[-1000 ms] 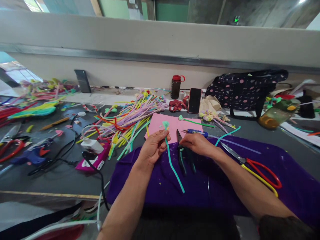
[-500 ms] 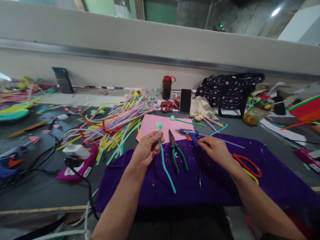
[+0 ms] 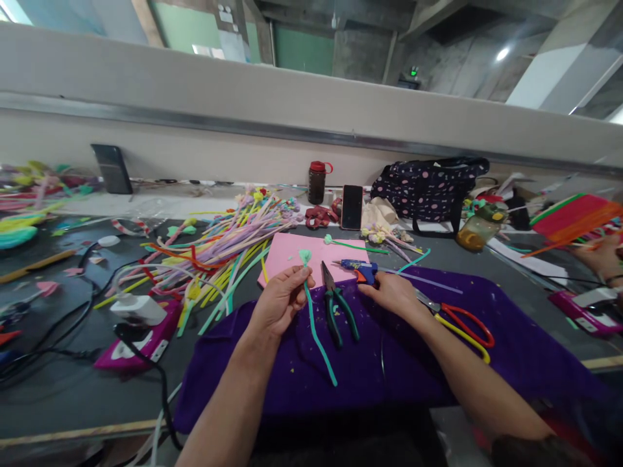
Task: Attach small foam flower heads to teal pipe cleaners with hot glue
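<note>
My left hand [image 3: 278,299] is closed on a teal pipe cleaner [image 3: 316,331] with a small curled bud at its top, held upright over the purple cloth [image 3: 511,350]. To its right, my right hand [image 3: 392,292] closes on the handle of a blue glue gun [image 3: 357,268], whose nozzle points left over the pink foam sheet [image 3: 282,256]. Between the hands, green-handled pliers [image 3: 338,305] lie on the cloth. Red and yellow scissors [image 3: 460,321] rest just right of my right hand.
A large heap of coloured pipe cleaners [image 3: 228,240] spreads at centre left. A magenta power strip [image 3: 134,337] with cables sits left. A bottle [image 3: 316,182], a phone [image 3: 352,207] and a dotted bag [image 3: 428,188] stand at the back. Another person's hand [image 3: 601,256] is at far right.
My right hand left the pliers on the cloth and moved up to grip the glue gun. The camera tilted up and right. My left hand kept holding the teal pipe cleaner.
</note>
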A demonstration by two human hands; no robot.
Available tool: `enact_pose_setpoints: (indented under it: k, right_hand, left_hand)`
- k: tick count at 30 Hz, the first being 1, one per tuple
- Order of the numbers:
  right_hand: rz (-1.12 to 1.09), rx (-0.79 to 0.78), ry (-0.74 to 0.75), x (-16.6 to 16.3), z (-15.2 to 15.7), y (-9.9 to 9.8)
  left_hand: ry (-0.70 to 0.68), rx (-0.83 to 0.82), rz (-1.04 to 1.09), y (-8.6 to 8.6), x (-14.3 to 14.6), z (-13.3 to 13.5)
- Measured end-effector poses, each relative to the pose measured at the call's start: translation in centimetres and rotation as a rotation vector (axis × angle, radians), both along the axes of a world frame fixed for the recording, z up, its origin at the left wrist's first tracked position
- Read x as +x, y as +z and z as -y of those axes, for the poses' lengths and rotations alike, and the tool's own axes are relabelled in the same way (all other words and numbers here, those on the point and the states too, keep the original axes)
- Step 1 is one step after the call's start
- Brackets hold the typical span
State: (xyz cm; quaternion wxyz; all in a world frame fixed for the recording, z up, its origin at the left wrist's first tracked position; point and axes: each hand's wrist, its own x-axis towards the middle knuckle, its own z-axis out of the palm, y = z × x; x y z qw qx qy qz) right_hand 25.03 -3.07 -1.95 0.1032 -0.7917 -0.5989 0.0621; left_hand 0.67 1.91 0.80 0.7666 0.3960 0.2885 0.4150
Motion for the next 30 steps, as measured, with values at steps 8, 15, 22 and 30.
enact_pose_setpoints:
  k: [8, 15, 22, 30]
  right_hand:
    - [-0.300, 0.070, -0.011, 1.1, -0.6, -0.5]
    - [-1.143, 0.460, -0.160, 0.0, 1.6, 0.7]
    - [-1.268, 0.540, -0.066, -0.9, 2.6, 0.7]
    - [-1.235, 0.432, 0.024, -1.4, 3.8, 1.1]
  left_hand:
    - [-0.017, -0.126, 0.108, 0.3, -0.4, 0.5]
    - [-0.016, -0.150, 0.157, 0.1, -0.4, 0.6]
    - [-0.010, -0.150, 0.164, -0.1, 0.0, 0.6]
    - [-0.034, -0.145, 0.185, -0.3, 0.0, 0.5]
